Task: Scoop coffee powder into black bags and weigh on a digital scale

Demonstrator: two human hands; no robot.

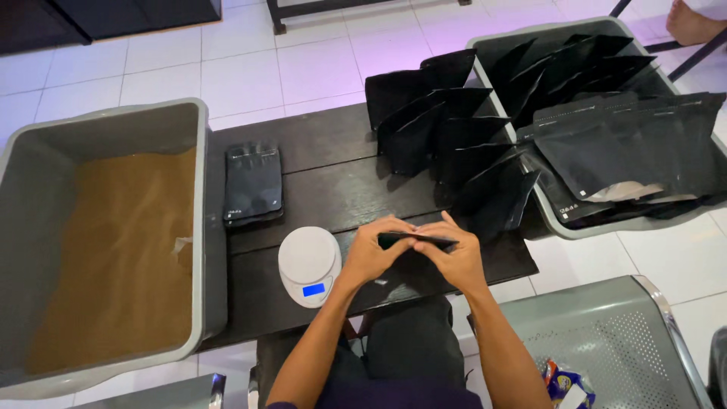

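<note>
Both of my hands hold one flat black pouch (416,240) edge-on above the near side of the dark wooden table (326,144). My left hand (372,251) pinches its left end and my right hand (456,254) pinches its right end. A small white kitchen scale (308,264) with a lit blue display sits just left of my left hand. A stack of flat black pouches (253,184) lies further back on the left. Several opened black pouches (450,132) stand upright on the table's right part.
A grey tub (203,189) holding brown powder stands at the left. A second grey tub (598,227) at the right holds several black pouches. A perforated metal seat (606,333) is at the lower right, with a colourful wrapper (566,382) on it. Someone's bare foot (691,23) shows top right.
</note>
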